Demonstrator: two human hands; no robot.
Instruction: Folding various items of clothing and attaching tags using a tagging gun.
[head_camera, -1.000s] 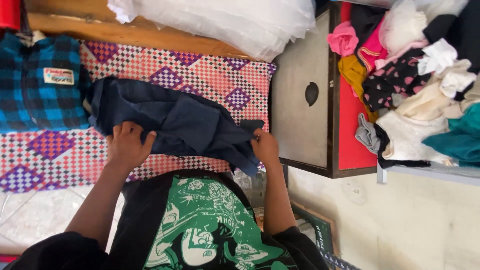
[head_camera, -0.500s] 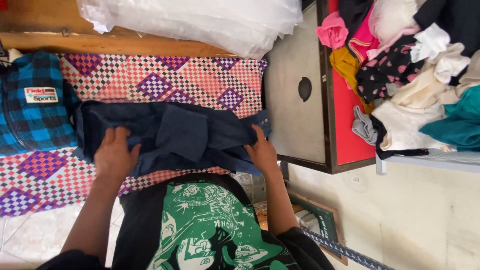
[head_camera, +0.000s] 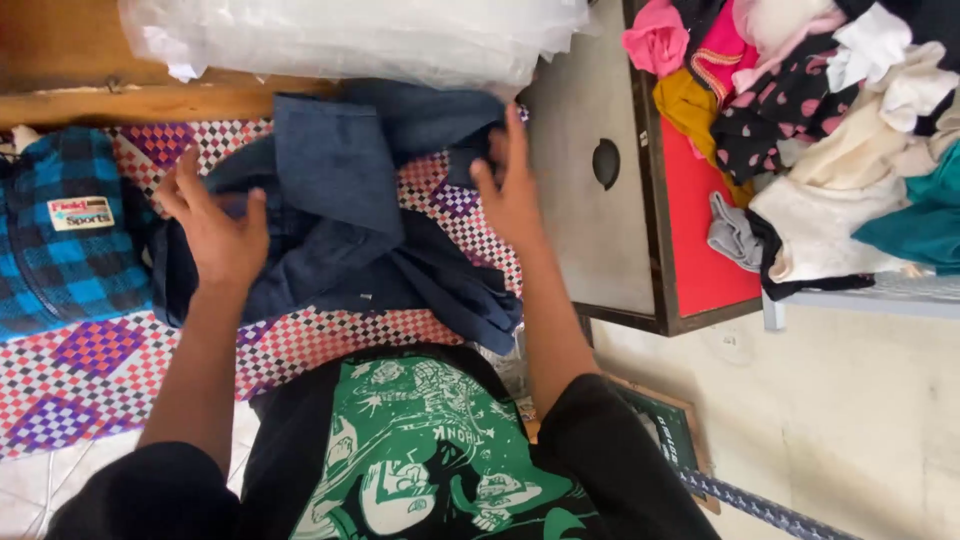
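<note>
Left hand (head_camera: 215, 225) spread flat on a dark blue garment (head_camera: 340, 220), right hand (head_camera: 510, 185) open-fingered, lifting its far edge over a checkered red-and-purple cloth (head_camera: 330, 335); blue plaid jacket (head_camera: 65, 235) to the left, heaped clothes (head_camera: 820, 130) on a red shelf (head_camera: 705, 215) well apart at right.

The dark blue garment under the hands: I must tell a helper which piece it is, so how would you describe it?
Find the checkered red, white and purple mat. The dark blue garment lies crumpled at its middle, under both hands. Unlike the blue plaid jacket beside it, it is plain and unpatterned.
</note>
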